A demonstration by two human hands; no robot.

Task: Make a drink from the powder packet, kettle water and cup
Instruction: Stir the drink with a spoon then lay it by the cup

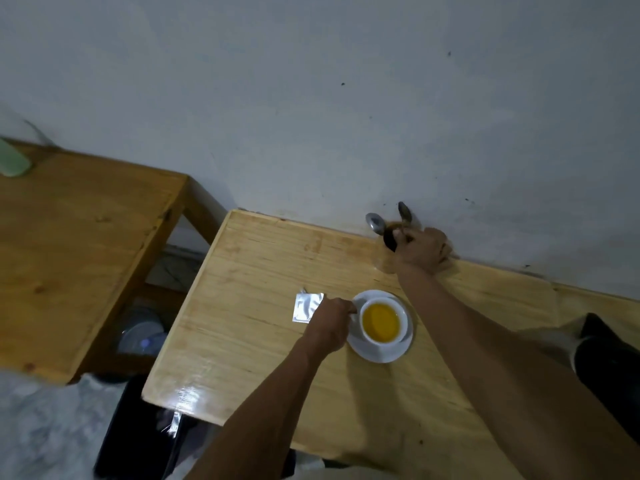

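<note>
A white cup (382,322) full of yellow-orange drink stands on a white saucer (379,353) on the light wooden table (263,341). My left hand (330,323) rests beside the cup with its fingers at the cup's handle side. Just left of that hand lies a silver powder packet (306,307), flat on the table. My right hand (422,249) is at the back of the table by the wall, closed around spoons (377,223) that stick up from a holder mostly hidden by the hand. No kettle is visible.
A darker wooden table (79,244) stands to the left, with a pale green object (14,161) at its far corner. A dark object (609,362) sits at the right table edge. The grey wall (346,98) runs right behind the table.
</note>
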